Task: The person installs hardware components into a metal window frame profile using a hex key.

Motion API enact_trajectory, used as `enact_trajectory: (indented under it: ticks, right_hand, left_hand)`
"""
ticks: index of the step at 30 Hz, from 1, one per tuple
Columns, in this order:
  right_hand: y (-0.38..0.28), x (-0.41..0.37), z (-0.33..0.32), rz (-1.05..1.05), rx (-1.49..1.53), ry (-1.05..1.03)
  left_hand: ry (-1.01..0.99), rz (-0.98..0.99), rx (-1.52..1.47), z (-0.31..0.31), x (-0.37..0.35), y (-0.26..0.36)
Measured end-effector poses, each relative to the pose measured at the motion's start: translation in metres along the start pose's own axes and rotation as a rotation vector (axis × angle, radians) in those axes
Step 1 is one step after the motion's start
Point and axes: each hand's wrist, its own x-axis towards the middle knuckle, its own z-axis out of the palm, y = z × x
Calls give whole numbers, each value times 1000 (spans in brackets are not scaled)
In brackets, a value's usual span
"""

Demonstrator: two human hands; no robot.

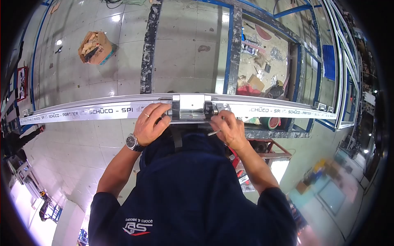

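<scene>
A long aluminium profile [234, 103] with printed protective film runs across in front of me. At its middle sits a silver block-shaped fitting [192, 105] with black round ends. My left hand [151, 124], wearing a ring and a watch [131, 142], has curled fingers with the tips against the fitting's left black end. Close to the right black end [209, 109], my right hand [229, 128] is closed, with a thin metal rod-like tool [214, 133] sticking out of its fingers. What the left fingertips pinch is partly hidden.
Blue and worn dark frame beams [147, 49] stand beyond the profile. A cardboard box [97, 48] of scraps rests on the tiled floor. Debris and a tape roll [271, 122] lie around the right-hand frame. A red-framed cart [275, 153] is beside my right arm.
</scene>
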Motion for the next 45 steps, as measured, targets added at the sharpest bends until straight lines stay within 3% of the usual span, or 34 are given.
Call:
enact_trajectory:
  ticks: [7, 15, 17, 18, 21, 22, 25, 26, 29, 30, 33, 35, 37, 40, 43, 45]
  right_hand:
    - [-2, -21, 2, 187, -1, 21]
    - [24, -15, -8, 70, -63, -7]
    - [36, -10, -8, 55, 11, -39]
    - [35, -2, -13, 147, 204, -54]
    - [60, 23, -15, 333, 485, -177]
    - [65, 31, -12, 611, 530, -312]
    - [59, 54, -4, 596, 501, -192]
    - [67, 50, 0, 601, 529, -257]
    - [65, 53, -9, 450, 641, -326]
    - [53, 58, -19, 378, 538, -343]
    - [51, 60, -17, 214, 221, -379]
    - [70, 71, -5, 259, 343, -341]
    - [75, 103, -7, 545, 344, -695]
    - [71, 98, -10, 484, 397, -584]
    - [55, 61, -14, 119, 256, -295]
    - [34, 49, -23, 71, 119, -258]
  left_hand:
    - [36, -6, 107, 0, -11, 7]
    - [-100, 18, -2, -18, -2, -14]
    - [-111, -82, -97, -23, 3, -16]
    - [-115, -134, -145, -25, 6, -17]
    - [-220, -749, -543, -25, 23, -24]
    - [-102, -720, -526, -13, 28, -30]
    - [-357, -951, -572, -1, 37, -58]
    - [-285, -983, -649, 2, 36, -58]
    - [-98, -744, -655, -7, 44, -42]
    - [-78, -435, -446, -13, 46, -35]
    - [-220, -405, -247, -23, 50, -19]
    - [-330, -534, -290, -18, 63, -39]
    - [-509, -732, -332, -13, 80, -53]
    - [-447, -562, -367, -17, 70, -59]
    - [-343, -393, -246, -27, 45, -26]
    - [-71, -149, -58, -20, 30, -12]
